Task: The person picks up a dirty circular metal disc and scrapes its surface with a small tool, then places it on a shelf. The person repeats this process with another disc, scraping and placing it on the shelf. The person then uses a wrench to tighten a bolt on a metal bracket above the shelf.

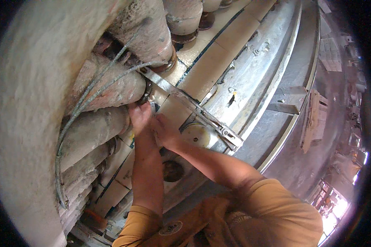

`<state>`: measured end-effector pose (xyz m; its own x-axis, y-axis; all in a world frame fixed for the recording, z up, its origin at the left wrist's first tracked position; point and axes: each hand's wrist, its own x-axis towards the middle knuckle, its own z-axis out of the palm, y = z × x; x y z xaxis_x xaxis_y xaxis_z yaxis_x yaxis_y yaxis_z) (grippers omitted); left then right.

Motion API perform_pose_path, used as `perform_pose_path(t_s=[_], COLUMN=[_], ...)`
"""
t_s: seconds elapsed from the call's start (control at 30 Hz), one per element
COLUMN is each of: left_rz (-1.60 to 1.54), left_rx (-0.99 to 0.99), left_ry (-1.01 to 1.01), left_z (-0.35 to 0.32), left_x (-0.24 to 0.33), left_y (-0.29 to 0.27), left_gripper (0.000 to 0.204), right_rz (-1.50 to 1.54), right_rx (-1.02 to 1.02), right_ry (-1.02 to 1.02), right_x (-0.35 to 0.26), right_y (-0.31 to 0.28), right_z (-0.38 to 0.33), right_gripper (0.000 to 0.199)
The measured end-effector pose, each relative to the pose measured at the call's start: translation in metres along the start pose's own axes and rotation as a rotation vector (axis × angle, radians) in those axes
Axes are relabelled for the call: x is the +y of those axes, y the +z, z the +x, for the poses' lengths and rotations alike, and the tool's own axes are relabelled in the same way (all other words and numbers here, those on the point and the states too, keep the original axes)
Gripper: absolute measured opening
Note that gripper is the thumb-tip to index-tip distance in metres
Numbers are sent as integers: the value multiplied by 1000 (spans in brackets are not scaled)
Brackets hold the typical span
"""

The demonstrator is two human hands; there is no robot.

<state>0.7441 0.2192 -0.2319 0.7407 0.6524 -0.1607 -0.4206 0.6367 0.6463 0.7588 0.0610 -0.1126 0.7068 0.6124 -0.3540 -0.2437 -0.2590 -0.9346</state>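
My left hand (140, 117) reaches in at the lower end of a thick, stained grey cylinder (111, 84), close to its dark end fitting. Pressed up beside it, my right hand (165, 131) has its fingers curled in. Both hands look closed around something small between them, which the fingers hide. A pale metal sliver (153, 107) shows just above them. A long flat metal bar (181, 96) runs past the hands, from the cylinders to a bolted bracket (231, 138) at the right. Beneath lies a row of cream tiles (212, 53) with dark joints.
More cylinders (95, 127) line the left, behind a large pale curved wall (29, 103). A bent grey cable loop (80, 107) hangs there. A round cream disc (196, 135) and a dark round hole (173, 171) are near my forearms. Wooden boards (315, 119) lie beyond the curved metal rim.
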Motion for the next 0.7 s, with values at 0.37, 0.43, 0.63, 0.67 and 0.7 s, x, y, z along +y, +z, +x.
perform_pose_path(t_s=[0.37, 0.43, 0.63, 0.67, 0.7], left_rz=[-280, -329, -431, -406, -384], left_rx=[152, 167, -30, 17, 60], left_ry=[-124, -132, -101, -77, -49], left_z=[7, 1, 3, 1, 1], left_x=[-5, 2, 3, 3, 1], left_y=[9, 25, 39, 37, 34], left_gripper=[51, 54, 54, 52, 51], right_rz=[-702, -442, -449, -480, -511], right_rx=[-86, -106, -2, 22, 46], right_ry=[-248, -68, -74, -250, -431], right_x=[48, 14, 41, 49, 41], right_y=[-59, -68, -61, -54, -49], right_z=[55, 48, 63, 53, 43], right_gripper=[35, 37, 34, 33, 33])
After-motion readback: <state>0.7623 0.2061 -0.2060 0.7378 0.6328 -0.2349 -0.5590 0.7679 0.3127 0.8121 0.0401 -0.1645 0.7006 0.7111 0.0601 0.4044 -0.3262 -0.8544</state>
